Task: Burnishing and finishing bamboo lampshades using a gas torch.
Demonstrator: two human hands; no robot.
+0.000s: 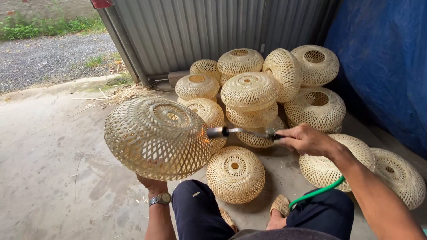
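So the big round open-weave bamboo basket shade (pixel 157 138) is held up in the air, tilted so its ringed top opening faces the camera, sitting above the person's left knee and a bare patch of the grey concrete floor (pixel 49 178). The left hand (pixel 152 183) is mostly hidden underneath it, propping it from below; you can see the wrist with a silver metal wristwatch (pixel 160 198), but I honestly can't tell how the fingers are gripping. The right hand (pixel 304 140) is clenched around the handle of a slim metal torch-like nozzle (pixel 240 132), whose tip points left and sits right at the edge of the held shade. A green hose (pixel 316 193) runs under the right forearm, down toward the lap. The person is seated in dark blue trousers (pixel 200 213), with tan sandals (pixel 280 205) on their feet. Just past the knees lies another pale woven shade (pixel 235 174), and behind it is a heap of matching woven bamboo shades (pixel 267 89) stacked against a grey corrugated metal wall (pixel 200 31). A blue tarp (pixel 382 66) hangs on the right, and a gravel path with grass (pixel 49 53) is off to the far left.
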